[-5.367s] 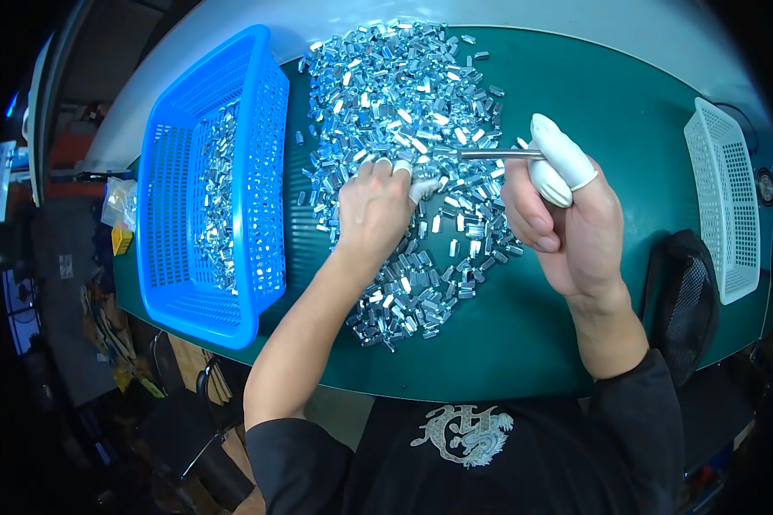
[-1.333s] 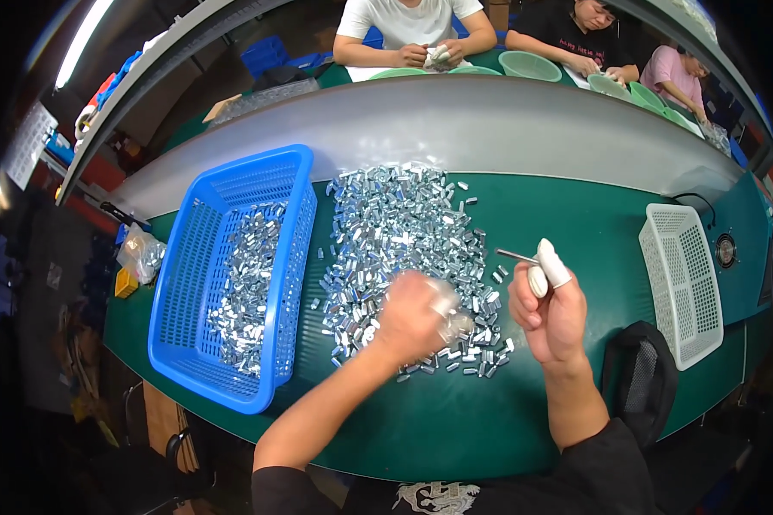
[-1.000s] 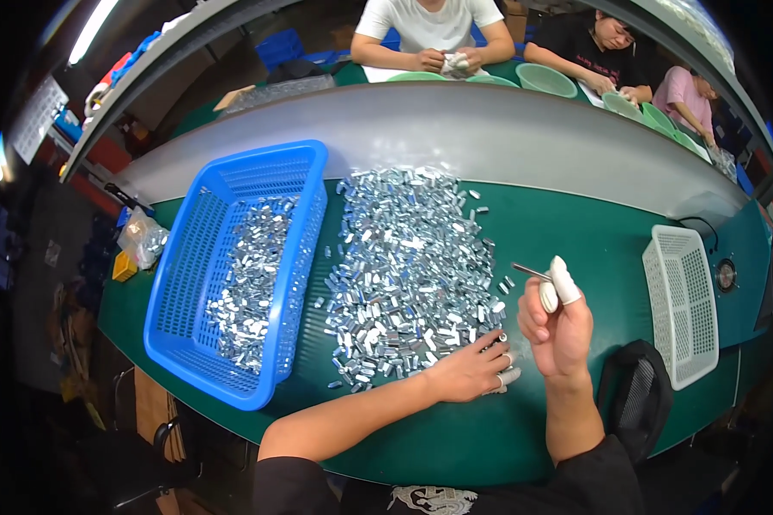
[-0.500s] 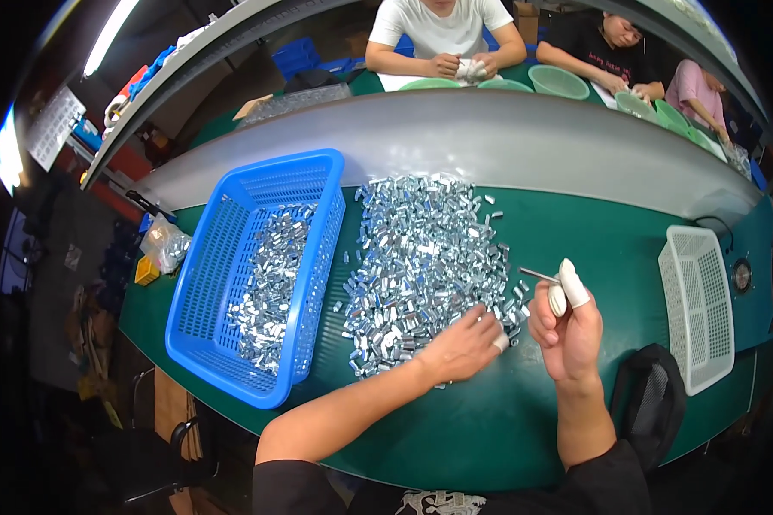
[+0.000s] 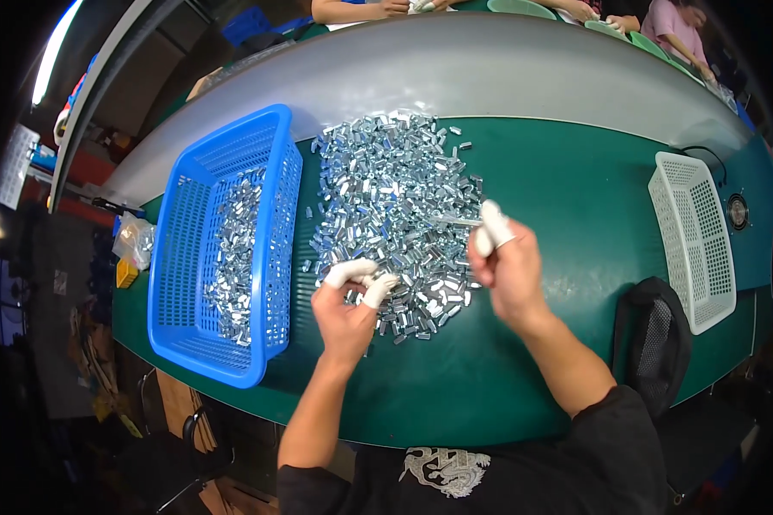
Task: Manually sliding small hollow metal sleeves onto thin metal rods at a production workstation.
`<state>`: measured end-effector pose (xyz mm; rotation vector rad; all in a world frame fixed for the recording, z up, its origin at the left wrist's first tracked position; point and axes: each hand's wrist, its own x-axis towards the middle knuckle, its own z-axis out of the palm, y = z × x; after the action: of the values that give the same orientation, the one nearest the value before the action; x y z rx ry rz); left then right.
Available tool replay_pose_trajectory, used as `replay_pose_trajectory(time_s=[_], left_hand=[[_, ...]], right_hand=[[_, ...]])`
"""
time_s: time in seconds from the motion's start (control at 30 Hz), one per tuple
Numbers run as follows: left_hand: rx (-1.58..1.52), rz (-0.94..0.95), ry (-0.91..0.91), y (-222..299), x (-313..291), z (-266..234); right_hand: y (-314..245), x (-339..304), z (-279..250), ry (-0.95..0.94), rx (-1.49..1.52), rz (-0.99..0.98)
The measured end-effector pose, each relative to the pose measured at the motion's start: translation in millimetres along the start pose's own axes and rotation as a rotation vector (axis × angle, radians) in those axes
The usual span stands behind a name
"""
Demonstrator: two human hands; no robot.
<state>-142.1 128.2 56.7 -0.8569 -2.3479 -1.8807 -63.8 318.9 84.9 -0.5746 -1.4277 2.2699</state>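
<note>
Change: since half a second ago the left hand (image 5: 348,309) has drawn back from the right part of the heap to its near-left edge; the right hand (image 5: 507,266) has stayed at the heap's right edge.
Left hand: white cots cover its fingertips (image 5: 378,290), which rest among the parts at the near edge of the heap; its grip is narrow, thumb and forefinger close together, and whether a part sits between them cannot be told.
Right hand: its grip is closed on a thin metal rod (image 5: 455,221) that points left over the heap; a white cot covers the raised finger.
Black mesh object: lies at the near right of the bench (image 5: 567,180), well apart from the hands.
Small metal parts (image 5: 395,206): a loose, shiny heap on the green bench, between the two baskets and just right of the blue one.
Blue basket (image 5: 270,232): stands left of the heap, with more of the same parts along its floor.
White basket (image 5: 713,249): stands at the right end of the bench.
Far side: a pale grey strip runs along the bench's far edge; beyond it other people's hands work.
</note>
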Motion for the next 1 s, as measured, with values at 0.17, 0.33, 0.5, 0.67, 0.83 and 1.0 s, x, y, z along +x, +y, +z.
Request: replay_pose_trajectory(time_s=[0.17, 0.33, 0.5, 0.67, 0.83, 1.0], left_hand=[[-0.111, -0.125, 0.103, 0, -40, -18], [-0.23, -0.249, 0.182, 15, -69, -42], [-0.344, -0.416, 0.208, 17, -96, -55], [-0.255, -0.526, 0.386, 21, -122, -56], [-0.24, -0.62, 0.337, 14, -139, -56], [-0.401, -0.718, 0.255, 27, -141, -46]], right_hand=[[76, -43, 27, -0.154, -0.076, 0.002], [104, -68, 30, -0.409, -0.228, -0.089], [113, -62, 19, -0.561, -0.331, -0.306], [106, -83, 21, -0.764, -0.333, -0.599], [116, -80, 13, -0.83, -0.392, -0.227], [117, -87, 18, -0.692, -0.235, -0.026]])
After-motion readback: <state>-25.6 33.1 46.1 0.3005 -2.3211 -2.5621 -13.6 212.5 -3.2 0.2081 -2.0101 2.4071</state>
